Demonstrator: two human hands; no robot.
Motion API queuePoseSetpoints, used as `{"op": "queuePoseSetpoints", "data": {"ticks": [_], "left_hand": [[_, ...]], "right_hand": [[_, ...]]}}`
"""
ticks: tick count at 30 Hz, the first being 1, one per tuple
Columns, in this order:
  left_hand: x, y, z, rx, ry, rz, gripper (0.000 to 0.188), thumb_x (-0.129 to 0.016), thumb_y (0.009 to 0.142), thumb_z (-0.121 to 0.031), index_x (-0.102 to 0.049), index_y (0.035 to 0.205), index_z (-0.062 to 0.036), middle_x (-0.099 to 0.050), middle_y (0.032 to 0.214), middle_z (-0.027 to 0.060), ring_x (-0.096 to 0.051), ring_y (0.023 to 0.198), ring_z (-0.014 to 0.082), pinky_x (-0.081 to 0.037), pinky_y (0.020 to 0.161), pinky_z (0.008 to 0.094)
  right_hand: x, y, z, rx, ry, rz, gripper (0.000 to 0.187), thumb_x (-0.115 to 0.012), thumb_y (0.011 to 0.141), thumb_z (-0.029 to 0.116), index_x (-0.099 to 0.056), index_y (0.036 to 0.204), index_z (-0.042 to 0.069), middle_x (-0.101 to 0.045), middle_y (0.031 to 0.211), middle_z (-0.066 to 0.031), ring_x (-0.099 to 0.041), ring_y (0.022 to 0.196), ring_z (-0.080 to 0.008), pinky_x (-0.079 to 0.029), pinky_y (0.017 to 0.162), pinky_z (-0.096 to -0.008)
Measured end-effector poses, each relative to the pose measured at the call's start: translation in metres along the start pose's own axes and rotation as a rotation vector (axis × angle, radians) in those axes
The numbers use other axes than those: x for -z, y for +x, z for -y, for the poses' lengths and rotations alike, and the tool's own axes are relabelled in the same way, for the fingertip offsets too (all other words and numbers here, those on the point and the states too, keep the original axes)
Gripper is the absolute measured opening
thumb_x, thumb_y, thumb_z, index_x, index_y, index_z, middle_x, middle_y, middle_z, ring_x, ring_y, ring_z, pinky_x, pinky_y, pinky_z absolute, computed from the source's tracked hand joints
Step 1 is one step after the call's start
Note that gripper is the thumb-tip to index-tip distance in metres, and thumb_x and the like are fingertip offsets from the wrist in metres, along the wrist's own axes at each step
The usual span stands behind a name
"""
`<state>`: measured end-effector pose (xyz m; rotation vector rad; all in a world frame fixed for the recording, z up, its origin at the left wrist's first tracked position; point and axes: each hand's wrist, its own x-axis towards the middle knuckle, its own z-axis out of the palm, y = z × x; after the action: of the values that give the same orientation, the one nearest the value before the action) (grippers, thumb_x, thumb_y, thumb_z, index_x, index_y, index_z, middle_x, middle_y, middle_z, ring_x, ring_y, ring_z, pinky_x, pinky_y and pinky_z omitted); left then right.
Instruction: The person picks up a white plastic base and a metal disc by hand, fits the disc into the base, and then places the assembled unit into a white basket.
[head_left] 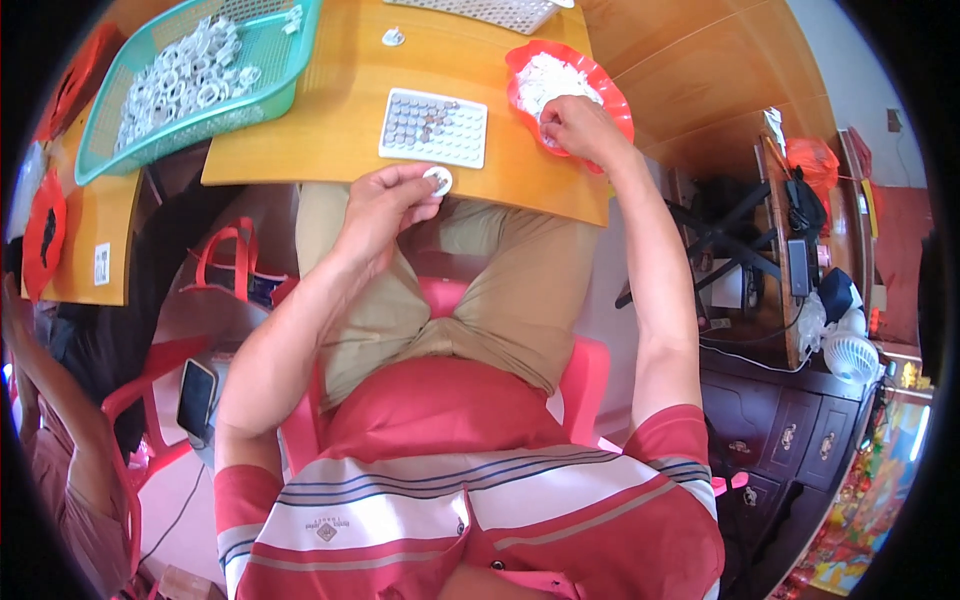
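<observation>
My left hand (388, 208) pinches a small round white plastic piece (443, 174) with a darker middle, just off the table's near edge. My right hand (580, 125) reaches over the red scalloped bowl (622, 112), fingertips drawn together at the heap of small white parts (548, 78). Whatever lies between those fingertips is hidden. Between my hands a white tray (468, 148) with rows of round spots rests on the table. Small grey discs (405, 112) fill its left side, and several brownish bits lie near its middle.
A green plastic basket (200, 125) full of white ring-shaped parts (185, 85) stands at the left of the wooden table (330, 70). One loose white piece (393, 37) lies near a white perforated basket (490, 12) at the back. Another person's arm (60, 390) shows at far left.
</observation>
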<state>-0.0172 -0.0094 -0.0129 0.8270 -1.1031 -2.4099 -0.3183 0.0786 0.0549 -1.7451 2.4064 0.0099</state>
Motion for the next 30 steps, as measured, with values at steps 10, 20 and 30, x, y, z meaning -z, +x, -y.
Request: {"op": "queuePoseSetpoints", "data": {"ticks": [10, 20, 30], "left_hand": [[0.0, 0.001, -0.001, -0.009, -0.003, 0.008, 0.02, -0.067, 0.089, -0.009, -0.067, 0.107, -0.0006, -0.069, 0.096, 0.0041, -0.063, 0.08, 0.008, -0.054, 0.07, 0.021], [-0.003, -0.001, 0.001, -0.008, 0.025, 0.035, 0.019, -0.065, 0.09, -0.007, -0.065, 0.108, 0.0001, -0.069, 0.097, 0.0055, -0.065, 0.08, 0.0099, -0.055, 0.072, 0.0218], [-0.005, -0.004, 0.0, 0.022, 0.018, 0.009, 0.019, -0.063, 0.091, -0.006, -0.064, 0.109, 0.001, -0.068, 0.099, 0.0076, -0.065, 0.081, 0.0107, -0.056, 0.072, 0.0225]], "right_hand": [[-0.001, -0.004, -0.003, -0.043, 0.142, -0.036, 0.018, -0.058, 0.082, 0.015, -0.069, 0.09, 0.002, -0.068, 0.086, -0.0188, -0.065, 0.084, -0.0338, -0.049, 0.073, -0.0426], [-0.003, -0.02, -0.009, -0.049, 0.275, -0.315, 0.019, -0.063, 0.084, 0.018, -0.066, 0.087, -0.001, -0.067, 0.078, -0.0168, -0.066, 0.074, -0.0287, -0.049, 0.067, -0.0376], [-0.005, -0.032, -0.001, -0.182, 0.752, -0.407, 0.022, -0.06, 0.09, 0.005, -0.063, 0.11, -0.004, -0.064, 0.081, -0.0031, -0.061, 0.063, -0.0076, -0.051, 0.057, -0.0214]]}}
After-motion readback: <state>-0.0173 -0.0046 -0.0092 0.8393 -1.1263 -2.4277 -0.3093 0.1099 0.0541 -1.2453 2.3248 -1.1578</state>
